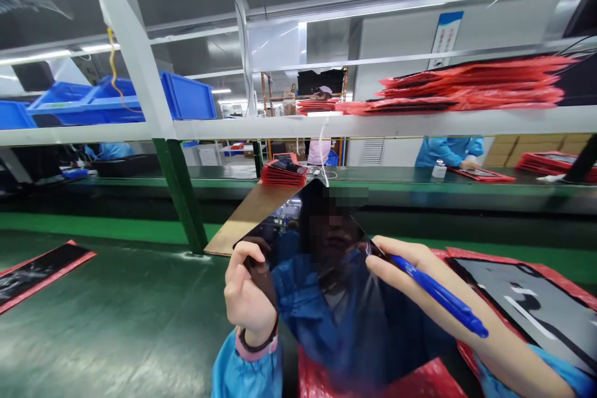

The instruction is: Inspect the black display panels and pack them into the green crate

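Observation:
A dark glossy glass panel, like a tablet screen, is held up tilted in front of me and mirrors a blue garment. My left hand is closed on its left edge, with the fingers curled. At the right edge, my right hand pinches the panel between thumb and fingers. A blue pen is tucked into the same hand, pointing down to the right. Beneath the panel lies red wrapping, mostly hidden by it.
Right of me, a grey-backed panel lies on red wrap. At left is another red-wrapped panel on the green table. A green post holds a shelf with blue bins and red packs. A co-worker's sleeve shows beyond.

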Available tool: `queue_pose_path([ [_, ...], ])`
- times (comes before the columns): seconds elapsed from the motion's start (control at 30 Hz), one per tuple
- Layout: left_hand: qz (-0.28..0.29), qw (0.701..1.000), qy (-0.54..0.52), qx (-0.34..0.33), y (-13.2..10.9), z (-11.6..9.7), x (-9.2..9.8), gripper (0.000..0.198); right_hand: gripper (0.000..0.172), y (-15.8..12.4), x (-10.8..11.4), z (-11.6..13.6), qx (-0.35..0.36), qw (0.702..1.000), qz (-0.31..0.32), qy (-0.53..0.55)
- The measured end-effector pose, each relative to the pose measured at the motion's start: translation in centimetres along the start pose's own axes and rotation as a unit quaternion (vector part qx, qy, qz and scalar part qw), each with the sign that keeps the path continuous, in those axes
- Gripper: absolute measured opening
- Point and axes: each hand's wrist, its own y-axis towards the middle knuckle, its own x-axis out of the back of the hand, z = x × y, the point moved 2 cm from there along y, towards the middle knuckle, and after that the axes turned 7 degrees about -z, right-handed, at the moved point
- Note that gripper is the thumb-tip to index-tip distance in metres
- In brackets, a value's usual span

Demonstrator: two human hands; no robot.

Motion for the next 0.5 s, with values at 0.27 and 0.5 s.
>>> queue_pose_path([
  [0.27,0.016,1.000,-0.024,0.000,-0.2,-0.1,0.3,0.023,0.028,-0.3,-0.6,0.1,0.027,0.999,0.016,-0.043],
  [0.5,0.021,0.996,0.034,-0.084,-0.9,-1.3,0.6,0.015,0.096,-1.6,-1.0,-0.5,0.171,0.984,-0.039,-0.015],
])
